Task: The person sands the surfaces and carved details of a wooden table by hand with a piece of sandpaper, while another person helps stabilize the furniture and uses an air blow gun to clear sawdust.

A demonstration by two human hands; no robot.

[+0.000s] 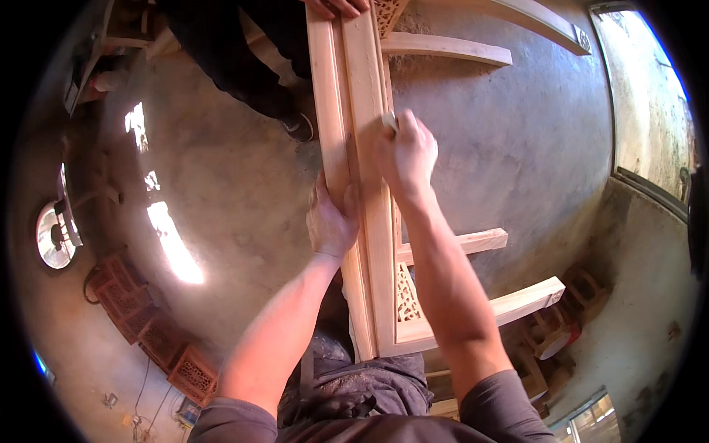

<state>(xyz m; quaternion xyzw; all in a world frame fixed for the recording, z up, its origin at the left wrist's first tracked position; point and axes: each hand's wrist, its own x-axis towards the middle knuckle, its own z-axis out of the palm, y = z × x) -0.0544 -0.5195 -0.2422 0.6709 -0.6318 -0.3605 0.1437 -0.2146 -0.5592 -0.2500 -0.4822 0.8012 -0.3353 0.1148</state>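
Note:
A long pale wooden furniture frame (378,258) with grooved rails runs from my lap up to the far edge of the view. My left hand (332,221) wraps round its left rail, thumb on top and fingers down the side. Farther up, my right hand (410,151) is closed in a fist against the right rail. A small light-coloured piece (390,122) pokes out of this fist; motion blur hides what it is. Pierced carving (407,295) fills a corner between the frame and a near leg (509,304).
Another person's hand (337,7) rests on the frame's far end, with dark-clothed legs (236,66) beside it. More wooden legs (450,47) stick out rightward. Reddish carved pieces (159,336) line the lower left; a round fan (55,235) stands at left. Stools (550,332) stand at lower right.

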